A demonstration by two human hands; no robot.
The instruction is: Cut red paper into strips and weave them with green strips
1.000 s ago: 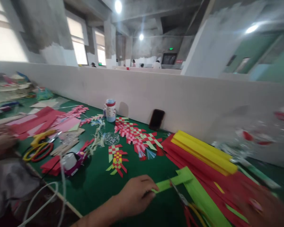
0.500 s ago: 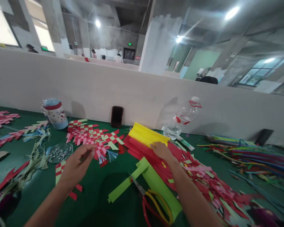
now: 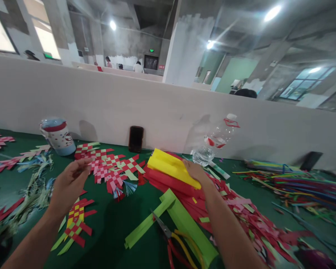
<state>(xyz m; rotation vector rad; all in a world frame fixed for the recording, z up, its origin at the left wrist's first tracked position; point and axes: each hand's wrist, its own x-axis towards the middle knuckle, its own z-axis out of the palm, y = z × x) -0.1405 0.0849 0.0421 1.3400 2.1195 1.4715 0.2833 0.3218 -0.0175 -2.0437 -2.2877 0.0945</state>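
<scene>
My right hand (image 3: pixel 195 172) is closed on the right part of a folded stack of yellow paper (image 3: pixel 168 166), which is tilted over red paper (image 3: pixel 168 182). My left hand (image 3: pixel 70 179) hovers at the left with fingers loosely curled and apart, nothing visible in it. Beyond its fingertips lie woven paper fish (image 3: pixel 109 166) in red, pink and pale green, some with tassels. Below it is a woven red, yellow and green piece (image 3: pixel 77 216). Scissors (image 3: pixel 168 231) with red and yellow handles rest, blades parted, across green paper strips (image 3: pixel 182 220).
A cup (image 3: pixel 58 137), a phone (image 3: pixel 136 139) and a clear plastic bottle (image 3: pixel 214 142) stand along the white partition (image 3: pixel 109 101). Paper scraps (image 3: pixel 254 216) spread at right, before a bundle of coloured strips (image 3: pixel 294 186). Pale tassels (image 3: pixel 30 205) lie at left.
My right hand has taken hold of the yellow paper, and its right end has shifted toward me. My left hand has moved left, uncovering the woven red, yellow and green piece.
</scene>
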